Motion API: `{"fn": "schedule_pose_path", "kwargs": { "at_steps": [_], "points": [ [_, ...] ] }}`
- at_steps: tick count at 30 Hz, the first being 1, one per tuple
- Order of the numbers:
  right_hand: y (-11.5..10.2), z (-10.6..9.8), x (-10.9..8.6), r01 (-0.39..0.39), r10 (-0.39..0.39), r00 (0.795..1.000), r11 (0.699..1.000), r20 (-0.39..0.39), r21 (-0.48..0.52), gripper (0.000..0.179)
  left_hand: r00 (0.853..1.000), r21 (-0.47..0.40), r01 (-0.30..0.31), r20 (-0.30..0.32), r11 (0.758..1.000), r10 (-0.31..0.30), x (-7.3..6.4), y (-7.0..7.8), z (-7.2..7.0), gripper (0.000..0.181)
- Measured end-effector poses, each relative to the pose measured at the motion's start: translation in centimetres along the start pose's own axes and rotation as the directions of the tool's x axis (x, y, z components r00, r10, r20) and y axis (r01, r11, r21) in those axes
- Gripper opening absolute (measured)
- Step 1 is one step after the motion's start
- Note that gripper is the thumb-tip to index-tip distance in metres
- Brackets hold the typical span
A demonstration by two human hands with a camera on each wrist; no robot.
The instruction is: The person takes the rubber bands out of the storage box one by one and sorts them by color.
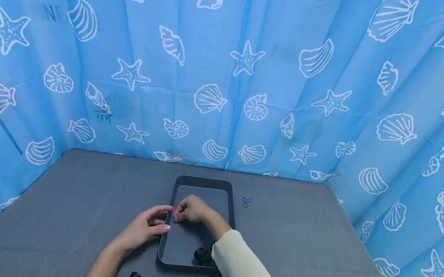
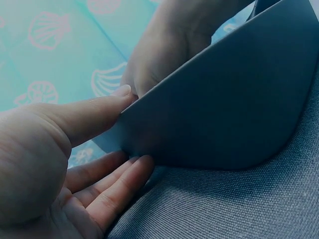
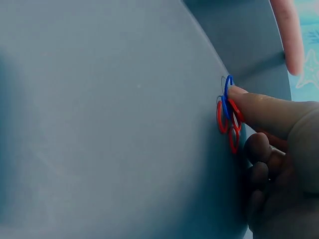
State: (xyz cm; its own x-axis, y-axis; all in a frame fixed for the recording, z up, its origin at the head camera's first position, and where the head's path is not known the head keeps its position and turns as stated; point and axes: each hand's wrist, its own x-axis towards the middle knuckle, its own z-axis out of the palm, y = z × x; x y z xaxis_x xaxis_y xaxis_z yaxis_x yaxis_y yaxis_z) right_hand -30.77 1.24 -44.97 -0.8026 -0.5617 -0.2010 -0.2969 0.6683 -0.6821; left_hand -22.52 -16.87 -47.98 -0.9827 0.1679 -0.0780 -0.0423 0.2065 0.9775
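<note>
A dark grey rectangular tray point(image 1: 189, 266) lies on the cloth-covered table. My right hand point(image 1: 192, 209) reaches into it near the left wall and pinches a small thin blue ring point(image 3: 229, 82) at its fingertips. Several red rings point(image 3: 234, 139) and another blue loop cluster at those fingertips, partly overlapping; the fingers hide some of them. My left hand point(image 1: 145, 227) is at the tray's left side. In the left wrist view its thumb touches the rim while the other fingers, loosely extended, rest against the outer wall low down.
Three small blue rings point(image 1: 246, 201) lie on the grey cloth point(image 1: 301, 240) just right of the tray. A blue curtain point(image 1: 215, 124) with white shells and starfish hangs behind and along both sides of the table. Black wrist devices point(image 1: 203, 255) are on both wrists.
</note>
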Motion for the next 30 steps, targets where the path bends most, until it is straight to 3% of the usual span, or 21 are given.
{"fn": "schedule_pose_path", "kwargs": {
  "at_steps": [8,14,22,30],
  "points": [
    [0.3,-0.1,0.0,0.024,-0.026,0.998,0.999,0.051,0.031,0.014,1.0,-0.009,0.009,0.007,1.0,-0.009,-0.3,0.2,-0.1,0.052],
    [0.6,-0.4,-0.1,0.044,-0.053,0.997,0.991,0.063,0.129,0.012,1.0,-0.017,0.001,0.013,1.0,0.0,-0.2,0.1,-0.2,0.052],
    [1.2,-0.8,-0.1,0.076,-0.078,0.997,0.976,0.001,0.203,0.01,1.0,0.002,0.008,-0.006,1.0,-0.008,-0.2,0.2,0.0,0.05],
    [1.6,-1.9,-0.2,0.097,-0.088,0.995,0.977,-0.057,0.192,0.01,1.0,0.014,-0.006,-0.007,1.0,0.006,0.0,0.0,0.0,0.05]
  ]
}}
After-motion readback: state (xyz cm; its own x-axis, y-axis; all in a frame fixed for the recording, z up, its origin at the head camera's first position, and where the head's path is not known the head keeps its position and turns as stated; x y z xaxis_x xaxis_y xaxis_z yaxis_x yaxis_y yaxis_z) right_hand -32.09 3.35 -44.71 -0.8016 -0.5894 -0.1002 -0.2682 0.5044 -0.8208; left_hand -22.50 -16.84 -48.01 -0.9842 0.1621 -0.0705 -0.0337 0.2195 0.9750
